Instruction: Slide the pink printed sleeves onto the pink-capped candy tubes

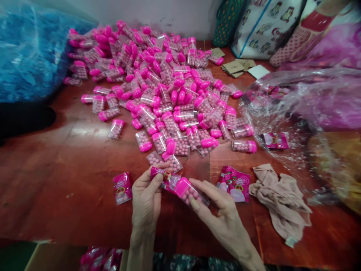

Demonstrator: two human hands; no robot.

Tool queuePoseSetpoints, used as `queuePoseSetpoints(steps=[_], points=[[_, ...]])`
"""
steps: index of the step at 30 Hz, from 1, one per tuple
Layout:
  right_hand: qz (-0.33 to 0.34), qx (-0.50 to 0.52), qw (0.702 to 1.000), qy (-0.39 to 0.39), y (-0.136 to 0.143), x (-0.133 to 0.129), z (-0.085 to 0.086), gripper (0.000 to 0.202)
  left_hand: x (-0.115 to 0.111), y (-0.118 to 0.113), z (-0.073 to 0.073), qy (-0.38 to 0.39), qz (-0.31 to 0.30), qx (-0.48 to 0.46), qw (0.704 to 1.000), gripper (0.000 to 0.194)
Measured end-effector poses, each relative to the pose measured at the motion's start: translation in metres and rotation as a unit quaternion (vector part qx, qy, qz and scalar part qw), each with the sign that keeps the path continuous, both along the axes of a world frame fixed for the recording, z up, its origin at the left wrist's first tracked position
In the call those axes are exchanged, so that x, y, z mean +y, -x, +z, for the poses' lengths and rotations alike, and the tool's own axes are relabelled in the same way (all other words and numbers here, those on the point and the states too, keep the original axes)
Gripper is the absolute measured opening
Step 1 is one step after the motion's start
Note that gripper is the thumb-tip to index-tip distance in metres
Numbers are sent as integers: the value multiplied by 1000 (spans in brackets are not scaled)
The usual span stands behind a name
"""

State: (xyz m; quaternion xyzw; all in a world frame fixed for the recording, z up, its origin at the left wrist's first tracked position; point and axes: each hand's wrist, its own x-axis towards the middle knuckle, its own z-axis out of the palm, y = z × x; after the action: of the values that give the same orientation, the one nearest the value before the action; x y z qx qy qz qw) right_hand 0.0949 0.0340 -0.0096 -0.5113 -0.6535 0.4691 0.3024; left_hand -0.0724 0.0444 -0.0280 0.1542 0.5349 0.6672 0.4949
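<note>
My left hand pinches a pink printed wrapper between thumb and fingers. Closed around a clear candy container with a bright pink cap is my right hand; small pink balls show through its wall. The capped end meets the wrapper's right end, but whether it is inside the wrapper I cannot tell. A filled pink packet lies left of my left hand. Flat pink wrappers rest on the table just beyond my right hand. A big heap of similar containers spreads across the table in front of both hands.
A blue plastic bag bulges at the left. On the right are a crumpled beige cloth and a clear plastic bag. Cardboard pieces and a patterned bag are at the back. Below the table edge, a carton holds pink packets.
</note>
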Motion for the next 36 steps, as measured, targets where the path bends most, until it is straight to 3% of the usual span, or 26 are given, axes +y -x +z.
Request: queuePoseSetpoints(steps=[4, 9, 13, 18, 25, 30, 36], points=[[24, -17, 998, -61, 2, 1, -2, 36, -2, -2, -1, -12, -12, 12, 1000, 15], [27, 2, 998, -60, 4, 4, -5, 34, 1, -7, 1, -10, -5, 6, 1000, 18], [17, 15, 997, -79, 4, 4, -6, 34, 4, -14, 2, -15, 8, -26, 1000, 37], [-6, 20, 987, -158, 8, 4, -7, 37, 2, -23, 1, -4, -9, -80, 997, 42], [-29, -51, 959, -278, 12, 4, -13, 40, -4, -31, 4, 17, -67, -141, 988, 37], [-36, -26, 965, -258, 12, 2, -13, 39, -4, -33, 4, 38, -75, -161, 983, 26], [-29, 51, 986, -158, 11, 3, -7, 33, -5, -33, 7, 27, -121, -224, 967, 24]])
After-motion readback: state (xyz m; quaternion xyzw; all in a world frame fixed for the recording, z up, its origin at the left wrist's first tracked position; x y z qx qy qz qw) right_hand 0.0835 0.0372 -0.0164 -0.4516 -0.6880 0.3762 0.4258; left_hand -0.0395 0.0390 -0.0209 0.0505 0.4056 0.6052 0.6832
